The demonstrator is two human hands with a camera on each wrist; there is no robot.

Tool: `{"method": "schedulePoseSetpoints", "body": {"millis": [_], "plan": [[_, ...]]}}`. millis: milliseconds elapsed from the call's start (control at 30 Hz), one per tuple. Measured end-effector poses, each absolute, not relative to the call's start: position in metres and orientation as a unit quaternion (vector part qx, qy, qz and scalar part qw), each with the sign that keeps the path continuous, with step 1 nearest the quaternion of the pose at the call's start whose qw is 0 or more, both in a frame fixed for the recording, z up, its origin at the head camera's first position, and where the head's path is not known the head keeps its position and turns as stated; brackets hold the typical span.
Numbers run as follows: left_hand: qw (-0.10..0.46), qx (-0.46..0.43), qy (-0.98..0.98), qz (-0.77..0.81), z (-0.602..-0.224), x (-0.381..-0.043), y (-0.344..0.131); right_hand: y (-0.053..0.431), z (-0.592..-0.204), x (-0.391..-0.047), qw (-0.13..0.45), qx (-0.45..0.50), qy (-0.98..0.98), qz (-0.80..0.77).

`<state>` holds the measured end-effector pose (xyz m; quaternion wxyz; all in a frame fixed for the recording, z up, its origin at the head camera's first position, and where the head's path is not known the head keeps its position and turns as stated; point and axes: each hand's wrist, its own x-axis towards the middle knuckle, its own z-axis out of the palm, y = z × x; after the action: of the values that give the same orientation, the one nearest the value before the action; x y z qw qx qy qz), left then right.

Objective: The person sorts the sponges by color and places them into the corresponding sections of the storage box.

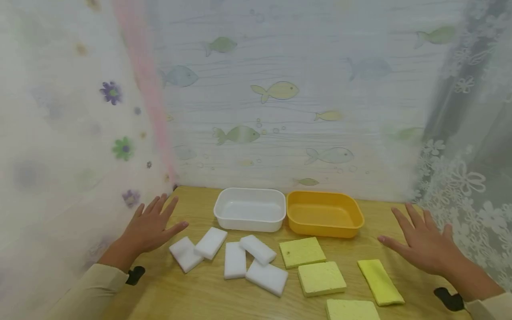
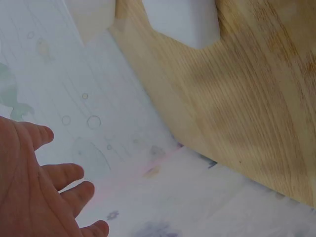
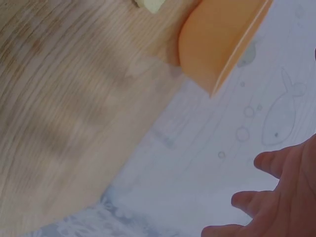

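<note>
My left hand [image 1: 150, 229] is held with spread fingers over the table's left side, and nothing is in it. Nearest to it lie several white sponge blocks [image 1: 211, 243], some overlapping. On the other side my right hand [image 1: 426, 244] hovers with its fingers spread and holds nothing. A thin bright yellow sponge [image 1: 381, 282] lies to its left. Several thicker pale yellow sponges [image 1: 322, 278] lie nearer the middle. Behind them stand a white tub [image 1: 250, 224] and an orange tub [image 1: 325, 229], side by side. In the wrist views, fingers of the left hand [image 2: 29, 182] and right hand [image 3: 286, 197] appear straight.
The wooden table [image 1: 192, 293] meets a fish-print curtain [image 1: 280, 133] at its back edge. A flowered curtain [image 1: 80, 133] hangs along the left, and lace-like fabric [image 1: 472, 178] along the right. One pale yellow sponge [image 1: 352, 311] is cut off by the bottom edge of the head view.
</note>
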<state>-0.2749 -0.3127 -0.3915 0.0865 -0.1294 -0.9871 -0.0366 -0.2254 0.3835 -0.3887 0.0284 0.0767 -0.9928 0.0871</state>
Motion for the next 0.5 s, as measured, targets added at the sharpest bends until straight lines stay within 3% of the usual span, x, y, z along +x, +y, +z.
{"method": "schedulePoseSetpoints", "body": {"millis": [500], "plan": [[0.083, -0.136, -0.984, -0.085, -0.411, -0.286, -0.29, 0.37, -0.398, -0.225, 0.035, 0.093, -0.989, 0.107]]}}
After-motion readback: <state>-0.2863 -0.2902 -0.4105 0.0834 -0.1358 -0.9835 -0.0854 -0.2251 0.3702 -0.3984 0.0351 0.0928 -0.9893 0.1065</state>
